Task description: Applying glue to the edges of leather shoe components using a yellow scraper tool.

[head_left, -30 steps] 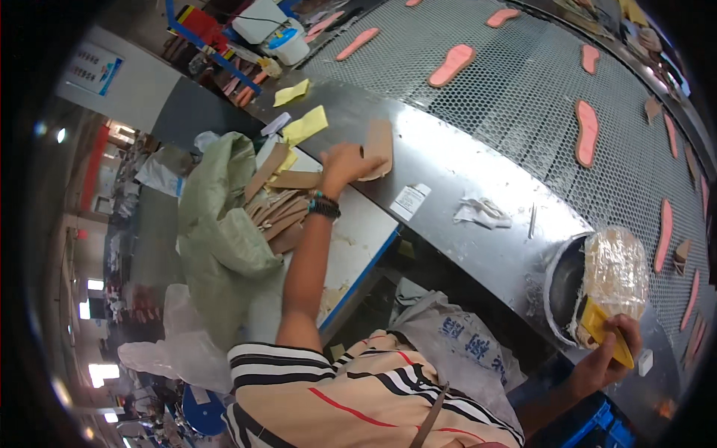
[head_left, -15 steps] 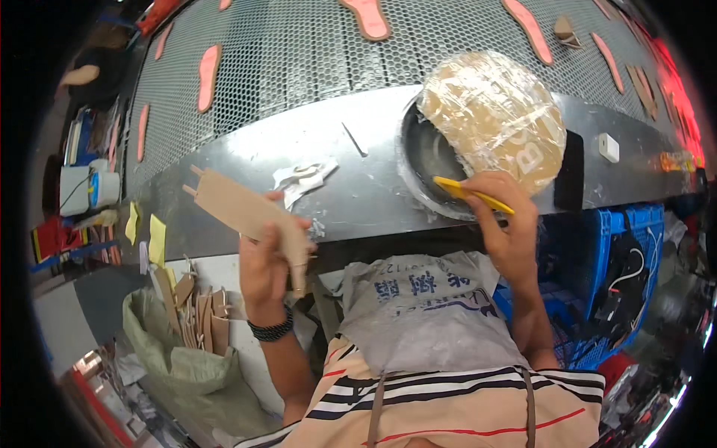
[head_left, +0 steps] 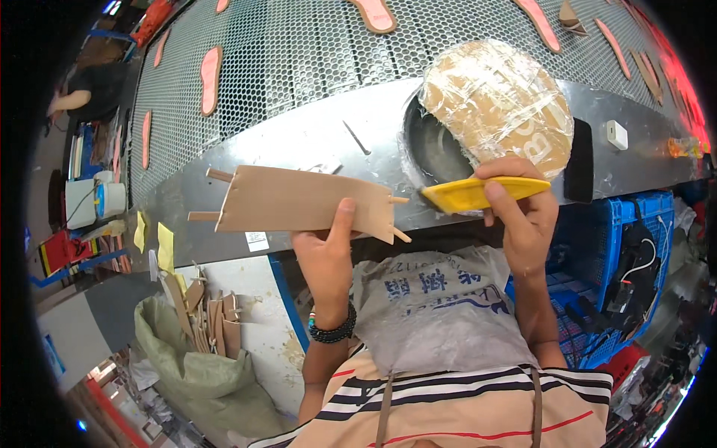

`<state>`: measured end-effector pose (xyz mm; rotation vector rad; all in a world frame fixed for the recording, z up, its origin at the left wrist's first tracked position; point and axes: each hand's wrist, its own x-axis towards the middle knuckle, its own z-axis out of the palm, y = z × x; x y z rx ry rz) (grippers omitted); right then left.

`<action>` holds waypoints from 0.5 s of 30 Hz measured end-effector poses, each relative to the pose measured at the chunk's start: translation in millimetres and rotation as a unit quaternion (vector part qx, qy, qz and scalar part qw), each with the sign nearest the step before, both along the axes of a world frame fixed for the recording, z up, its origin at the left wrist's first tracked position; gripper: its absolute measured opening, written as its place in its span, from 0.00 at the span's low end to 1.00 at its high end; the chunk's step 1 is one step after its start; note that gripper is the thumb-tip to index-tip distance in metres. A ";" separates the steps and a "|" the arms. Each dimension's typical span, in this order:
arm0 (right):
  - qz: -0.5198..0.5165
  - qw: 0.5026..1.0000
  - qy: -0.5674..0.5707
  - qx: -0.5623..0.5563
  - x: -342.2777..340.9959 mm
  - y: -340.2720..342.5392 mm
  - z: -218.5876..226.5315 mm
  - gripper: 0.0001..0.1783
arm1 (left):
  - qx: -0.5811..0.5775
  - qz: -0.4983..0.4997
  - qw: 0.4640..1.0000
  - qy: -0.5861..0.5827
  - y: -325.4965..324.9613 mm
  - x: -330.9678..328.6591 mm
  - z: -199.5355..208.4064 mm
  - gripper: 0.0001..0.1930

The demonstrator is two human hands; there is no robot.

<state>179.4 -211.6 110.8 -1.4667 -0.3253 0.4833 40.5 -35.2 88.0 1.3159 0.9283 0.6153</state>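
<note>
My left hand [head_left: 326, 257] grips a flat tan shoe-upper piece [head_left: 287, 200], thumb on top. Two narrow straps stick out at each of its ends, and it lies nearly level above the bench edge. In my right hand [head_left: 526, 216] is a yellow scraper [head_left: 485, 193], pinched between thumb and fingers with its wide end toward the tan piece. The scraper is just in front of a dark round pot [head_left: 433, 149]. A round cardboard lid [head_left: 497, 104] wrapped in clear tape covers the right part of that pot. What the pot holds is hard to make out.
Pink insoles [head_left: 211, 78] lie on the mesh conveyor [head_left: 291, 60] beyond the metal bench [head_left: 299, 138]. A black flat object [head_left: 579, 160] and a white charger [head_left: 617, 134] sit right of the pot. Blue crates [head_left: 597, 246] stand at right, a green sack [head_left: 194, 366] at lower left.
My left hand has moved right and turned the tan piece nearly level. My right hand has lifted the yellow scraper from the pot, and its flat face now shows.
</note>
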 end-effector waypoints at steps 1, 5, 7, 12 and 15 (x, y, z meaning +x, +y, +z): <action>-0.002 1.000 0.002 0.002 -0.8 3.3 0.5 0.08 | 0.005 -0.005 1.000 0.003 -1.6 2.4 1.2 0.15; 0.081 0.967 -0.241 0.000 1.9 19.2 -0.3 0.07 | 0.011 0.006 1.000 0.004 -5.3 7.2 2.0 0.14; 0.115 0.945 -0.307 -0.012 5.1 22.1 0.5 0.07 | 0.028 0.007 1.000 -0.010 -4.2 10.5 -0.9 0.13; 0.250 0.858 -0.448 -0.031 8.8 19.2 4.2 0.14 | 0.056 -0.020 0.998 0.012 3.1 14.1 2.6 0.10; 0.297 0.840 -0.454 0.008 12.2 20.4 1.9 0.13 | 0.049 -0.001 0.999 -0.013 5.6 17.9 0.9 0.09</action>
